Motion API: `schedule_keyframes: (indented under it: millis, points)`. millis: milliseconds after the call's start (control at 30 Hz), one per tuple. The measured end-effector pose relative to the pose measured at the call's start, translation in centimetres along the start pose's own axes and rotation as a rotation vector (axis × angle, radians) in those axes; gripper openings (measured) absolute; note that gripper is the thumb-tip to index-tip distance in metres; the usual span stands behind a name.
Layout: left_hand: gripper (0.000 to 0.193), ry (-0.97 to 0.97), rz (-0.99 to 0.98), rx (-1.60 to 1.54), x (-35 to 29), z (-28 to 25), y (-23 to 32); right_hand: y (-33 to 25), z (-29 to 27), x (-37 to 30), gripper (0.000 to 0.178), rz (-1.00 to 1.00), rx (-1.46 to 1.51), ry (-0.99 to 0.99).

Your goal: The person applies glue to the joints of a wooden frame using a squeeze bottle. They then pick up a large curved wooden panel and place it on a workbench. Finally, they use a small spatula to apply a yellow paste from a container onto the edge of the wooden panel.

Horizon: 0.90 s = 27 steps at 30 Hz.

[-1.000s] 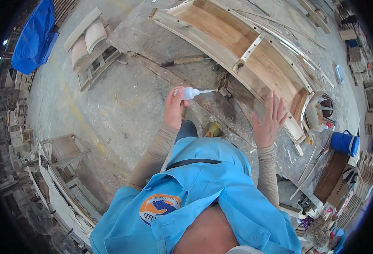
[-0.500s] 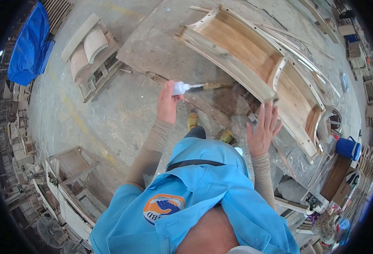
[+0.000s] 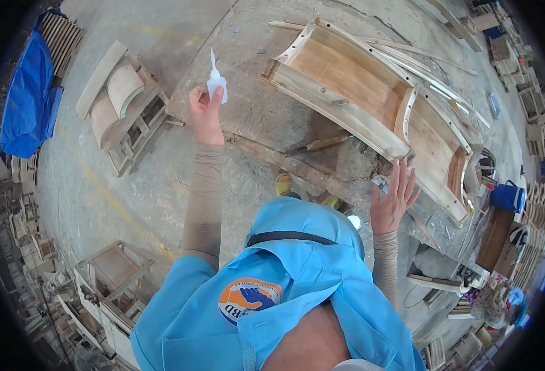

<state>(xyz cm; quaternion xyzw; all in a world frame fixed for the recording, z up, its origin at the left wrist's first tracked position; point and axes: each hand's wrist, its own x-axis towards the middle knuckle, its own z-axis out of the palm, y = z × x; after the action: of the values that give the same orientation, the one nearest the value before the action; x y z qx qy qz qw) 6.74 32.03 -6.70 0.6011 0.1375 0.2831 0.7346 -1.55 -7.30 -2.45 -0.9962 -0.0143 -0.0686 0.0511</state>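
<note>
Out to the left, my left hand grips a small white squeeze bottle whose thin nozzle points up and away. On the right, my right hand has its fingers spread and holds nothing. Its fingertips come up to the near edge of a long curved wooden frame; whether they touch it I cannot tell. The frame has two hollow sections, a pale rim with dark holes, and lies slanted across the right side. A tool with a wooden handle lies below the frame's near side.
A curved wooden piece rests on a low stand at the left. Beyond it hangs a blue tarp. Long thin strips lie behind the frame. A blue jug is at the right. Wooden frames stand at lower left.
My left hand has swung left and away from the frame with the bottle, whose nozzle has turned from pointing right to pointing up. My right hand stays by the frame's edge, slightly lower.
</note>
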Motion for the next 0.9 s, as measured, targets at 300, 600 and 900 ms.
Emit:
schedule_keyframes:
  millis: [300, 600, 900]
  points:
    - [0.028, -0.106, -0.042, 0.019, -2.1, 2.5, 0.4, -0.2, -0.3, 0.6, 0.069, 0.006, -0.008, 0.019]
    - [0.023, -0.275, -0.029, 0.071, -6.2, 3.4, 1.2, -0.7, -0.6, 1.1, 0.063, -0.055, -0.014, 0.049]
    - [0.025, -0.242, -0.134, 0.06, -7.5, 4.7, 1.5, 1.6, -2.3, 2.1, 0.052, -0.04, 0.179, 0.098]
